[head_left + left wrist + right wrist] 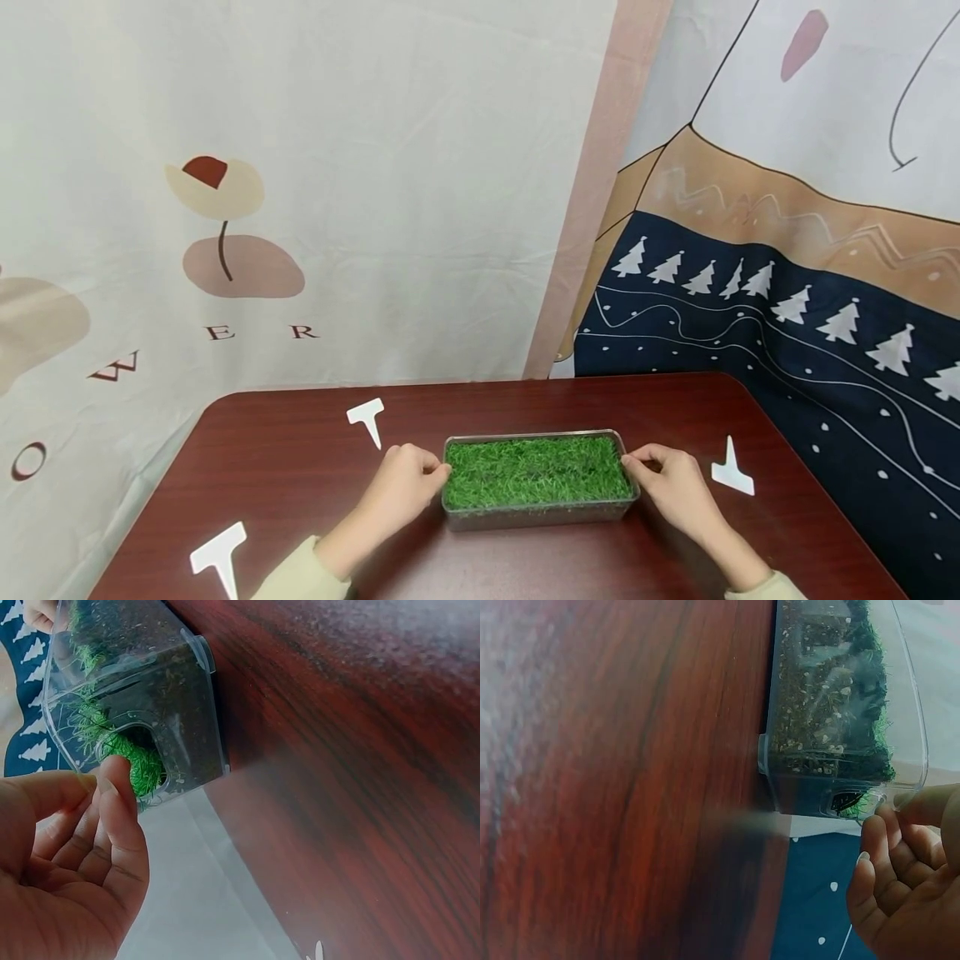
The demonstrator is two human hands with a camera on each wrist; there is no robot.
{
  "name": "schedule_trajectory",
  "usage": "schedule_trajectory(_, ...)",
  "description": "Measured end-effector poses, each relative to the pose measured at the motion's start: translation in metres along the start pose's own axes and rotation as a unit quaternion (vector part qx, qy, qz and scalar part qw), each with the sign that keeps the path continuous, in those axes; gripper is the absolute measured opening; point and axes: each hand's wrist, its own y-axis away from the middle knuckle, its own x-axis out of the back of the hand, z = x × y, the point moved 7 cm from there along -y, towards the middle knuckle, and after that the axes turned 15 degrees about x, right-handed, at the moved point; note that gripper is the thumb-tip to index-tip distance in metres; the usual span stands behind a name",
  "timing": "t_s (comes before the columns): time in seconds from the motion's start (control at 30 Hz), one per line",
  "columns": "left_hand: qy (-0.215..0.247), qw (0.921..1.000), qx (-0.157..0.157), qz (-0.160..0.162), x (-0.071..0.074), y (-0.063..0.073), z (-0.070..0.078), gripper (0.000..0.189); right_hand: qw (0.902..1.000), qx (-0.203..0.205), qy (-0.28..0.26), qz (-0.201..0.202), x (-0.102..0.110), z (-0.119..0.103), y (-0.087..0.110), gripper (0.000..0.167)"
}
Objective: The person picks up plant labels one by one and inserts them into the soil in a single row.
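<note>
A clear plastic planter box [542, 518] sits on the dark red table, its long side facing me. Dense green grass [536, 471] fills its top, and brown soil [821, 705] shows through the wall in the right wrist view. My left hand [402, 483] pinches the rim at the box's left end between thumb and index finger. At the opposite end, my right hand [678, 487] pinches the rim in the same way. Each end wall has a rounded opening; in the left wrist view, grass pokes out through one, beside my fingertips [116, 769].
White T-shaped plant labels lie around the box: one label [367, 417] behind my left hand, another label [220, 554] at the front left, and a third label [732, 473] right of my right hand. A printed curtain [420, 208] hangs behind the wooden table [300, 450].
</note>
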Motion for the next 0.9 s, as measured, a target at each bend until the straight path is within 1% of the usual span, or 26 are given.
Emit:
schedule_trajectory(0.1, 0.0, 1.0, 0.002, -0.002, 0.002, 0.003, -0.001, 0.056, 1.0, -0.002, -0.006, -0.004, -0.001, -0.002, 0.002, 0.005)
schedule_trajectory(0.23, -0.002, 0.9999, 0.013, -0.005, 0.004, 0.008, -0.005, 0.055, 0.9998, -0.007, -0.016, -0.008, -0.004, -0.005, 0.005, 0.006)
schedule_trajectory(0.53, 0.012, 0.9994, 0.026, -0.017, 0.006, 0.019, -0.012, 0.053, 0.9989, -0.022, -0.035, -0.021, -0.008, -0.011, 0.012, 0.005)
schedule_trajectory(0.77, 0.016, 0.9991, 0.032, -0.021, 0.007, 0.025, -0.016, 0.052, 0.9987, -0.019, -0.045, -0.017, -0.009, -0.016, 0.016, 0.006)
schedule_trajectory(0.9, 0.026, 0.9986, 0.037, -0.027, 0.008, 0.029, -0.019, 0.052, 0.9987, -0.015, -0.047, -0.013, -0.011, -0.018, 0.019, 0.008)
